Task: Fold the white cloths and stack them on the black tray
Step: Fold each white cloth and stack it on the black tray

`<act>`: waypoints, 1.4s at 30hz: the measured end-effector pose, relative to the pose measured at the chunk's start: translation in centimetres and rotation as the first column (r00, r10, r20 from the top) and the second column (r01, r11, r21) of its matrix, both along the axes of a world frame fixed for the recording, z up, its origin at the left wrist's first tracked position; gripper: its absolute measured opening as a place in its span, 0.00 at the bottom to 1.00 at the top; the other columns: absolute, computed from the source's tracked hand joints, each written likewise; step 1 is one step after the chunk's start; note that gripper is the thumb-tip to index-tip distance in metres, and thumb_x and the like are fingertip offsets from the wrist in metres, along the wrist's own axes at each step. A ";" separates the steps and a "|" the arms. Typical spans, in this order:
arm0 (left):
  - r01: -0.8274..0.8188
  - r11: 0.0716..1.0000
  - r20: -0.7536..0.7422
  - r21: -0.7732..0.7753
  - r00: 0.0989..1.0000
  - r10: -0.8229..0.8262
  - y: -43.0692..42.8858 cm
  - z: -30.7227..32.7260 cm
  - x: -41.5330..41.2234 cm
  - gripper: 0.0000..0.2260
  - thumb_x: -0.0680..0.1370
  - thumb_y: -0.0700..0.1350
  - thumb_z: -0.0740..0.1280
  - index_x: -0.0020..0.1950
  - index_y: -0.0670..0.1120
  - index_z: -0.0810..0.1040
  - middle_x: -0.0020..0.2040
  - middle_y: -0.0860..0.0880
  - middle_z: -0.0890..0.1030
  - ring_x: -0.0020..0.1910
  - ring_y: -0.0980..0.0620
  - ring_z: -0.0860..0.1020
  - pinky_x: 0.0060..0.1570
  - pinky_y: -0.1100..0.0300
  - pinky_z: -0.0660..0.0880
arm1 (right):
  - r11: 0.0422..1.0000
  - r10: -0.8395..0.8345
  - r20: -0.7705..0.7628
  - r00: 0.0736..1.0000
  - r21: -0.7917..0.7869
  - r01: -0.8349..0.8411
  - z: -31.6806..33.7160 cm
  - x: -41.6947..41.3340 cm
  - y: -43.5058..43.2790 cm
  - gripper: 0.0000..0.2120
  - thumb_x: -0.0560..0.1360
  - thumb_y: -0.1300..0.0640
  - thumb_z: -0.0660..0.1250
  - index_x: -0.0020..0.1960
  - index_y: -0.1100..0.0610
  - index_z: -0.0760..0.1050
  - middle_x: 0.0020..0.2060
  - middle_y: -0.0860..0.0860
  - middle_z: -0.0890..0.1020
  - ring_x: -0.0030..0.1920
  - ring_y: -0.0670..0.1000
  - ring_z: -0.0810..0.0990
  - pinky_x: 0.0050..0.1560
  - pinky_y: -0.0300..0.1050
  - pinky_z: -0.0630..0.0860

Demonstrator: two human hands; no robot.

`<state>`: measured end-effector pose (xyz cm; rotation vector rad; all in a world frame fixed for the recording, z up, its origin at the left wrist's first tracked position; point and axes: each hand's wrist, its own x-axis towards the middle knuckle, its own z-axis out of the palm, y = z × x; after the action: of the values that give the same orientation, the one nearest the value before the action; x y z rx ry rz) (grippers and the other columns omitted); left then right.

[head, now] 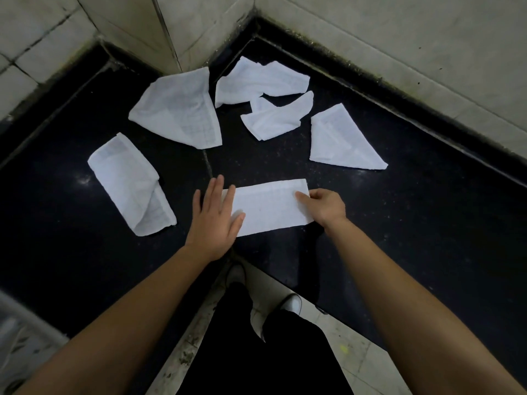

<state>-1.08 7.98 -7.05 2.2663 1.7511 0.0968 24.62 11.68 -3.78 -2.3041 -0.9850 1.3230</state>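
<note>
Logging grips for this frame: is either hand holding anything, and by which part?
The right hand pinches the folded cloth at its right end; the left hand only presses flat on its left end.

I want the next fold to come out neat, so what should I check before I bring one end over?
1. Left hand pressing flat on the left end of the strip: ok.
2. Right hand pinching the right end: ok.
3. Strip lying flat, unwrinkled: ok.
4. Nearest loose cloth apart from the strip: ok.
5. Black tray in sight for stacking: cannot tell.
</note>
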 end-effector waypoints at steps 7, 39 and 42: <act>0.034 0.995 -0.146 -0.090 0.988 -0.047 -1.1 -2.2 -2.6 0.32 0.82 0.61 0.42 0.81 0.44 0.50 0.82 0.42 0.47 0.81 0.44 0.47 0.76 0.37 0.48 | 0.705 0.449 0.696 0.560 0.109 -0.701 -1.2 -2.0 -2.4 0.33 0.84 0.39 0.48 0.82 0.55 0.47 0.81 0.60 0.45 0.80 0.60 0.47 0.77 0.59 0.49; -0.004 1.000 -0.083 -0.022 0.997 0.002 -1.6 -2.5 -2.7 0.27 0.83 0.53 0.47 0.81 0.42 0.54 0.82 0.43 0.51 0.80 0.46 0.51 0.77 0.40 0.50 | 0.979 -0.199 -0.192 0.961 -0.008 0.202 1.7 -0.3 0.4 0.06 0.70 0.57 0.76 0.47 0.52 0.83 0.46 0.50 0.86 0.46 0.50 0.85 0.46 0.45 0.83; -0.036 0.999 -0.031 0.002 0.999 0.036 -1.7 -2.1 -2.7 0.27 0.83 0.50 0.48 0.80 0.40 0.56 0.81 0.43 0.54 0.80 0.46 0.54 0.77 0.41 0.51 | 0.958 -0.228 -0.408 0.884 0.068 0.278 2.8 -1.6 0.2 0.11 0.72 0.57 0.76 0.54 0.55 0.83 0.46 0.50 0.87 0.45 0.48 0.87 0.41 0.37 0.80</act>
<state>-3.73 6.28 -9.19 2.2490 1.8088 0.0707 23.04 11.93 -0.97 -1.8857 -0.5905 1.4870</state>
